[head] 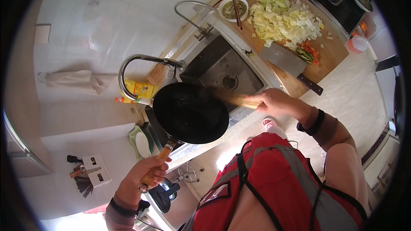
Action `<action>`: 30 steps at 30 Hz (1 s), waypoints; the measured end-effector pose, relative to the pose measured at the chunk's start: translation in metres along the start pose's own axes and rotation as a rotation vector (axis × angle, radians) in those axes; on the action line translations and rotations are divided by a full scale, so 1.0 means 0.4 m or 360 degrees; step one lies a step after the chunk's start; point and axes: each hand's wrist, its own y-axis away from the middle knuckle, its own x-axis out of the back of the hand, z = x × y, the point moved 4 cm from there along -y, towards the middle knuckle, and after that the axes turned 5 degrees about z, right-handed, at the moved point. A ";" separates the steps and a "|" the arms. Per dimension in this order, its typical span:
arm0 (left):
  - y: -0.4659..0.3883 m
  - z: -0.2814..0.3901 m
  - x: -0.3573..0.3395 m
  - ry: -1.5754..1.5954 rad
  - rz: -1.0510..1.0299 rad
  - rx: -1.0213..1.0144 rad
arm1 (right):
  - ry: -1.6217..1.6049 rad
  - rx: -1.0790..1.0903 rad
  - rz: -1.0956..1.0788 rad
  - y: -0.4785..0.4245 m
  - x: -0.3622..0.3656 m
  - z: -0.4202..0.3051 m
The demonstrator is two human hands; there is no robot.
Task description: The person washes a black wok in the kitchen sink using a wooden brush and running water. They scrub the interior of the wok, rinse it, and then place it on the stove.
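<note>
My left hand is closed round the wooden handle of a black wok, which is held over the edge of the sink. A curved chrome faucet stands behind the wok. My right hand grips a bamboo brush, blurred, with its far end at the wok's right rim. Whether its bristles touch the wok cannot be told. The inside of the wok looks dark and wet.
Right of the sink, a wooden cutting board bears chopped cabbage, cut peppers, a cleaver and a bowl with chopsticks. Yellow bottles stand behind the faucet. A green basket is left of the wok.
</note>
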 end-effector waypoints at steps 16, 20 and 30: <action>-0.027 -0.028 0.047 -0.0066 -0.0089 -0.0080 | 0.0269 -0.0180 -0.0155 -0.025 -0.045 -0.082; -0.026 -0.041 0.055 0.0005 -0.0071 -0.0027 | -0.0405 -0.0019 -0.0417 -0.020 -0.133 -0.169; -0.073 -0.123 0.138 0.0169 -0.0331 -0.0097 | 0.0526 -0.0370 0.0262 0.053 -0.089 -0.042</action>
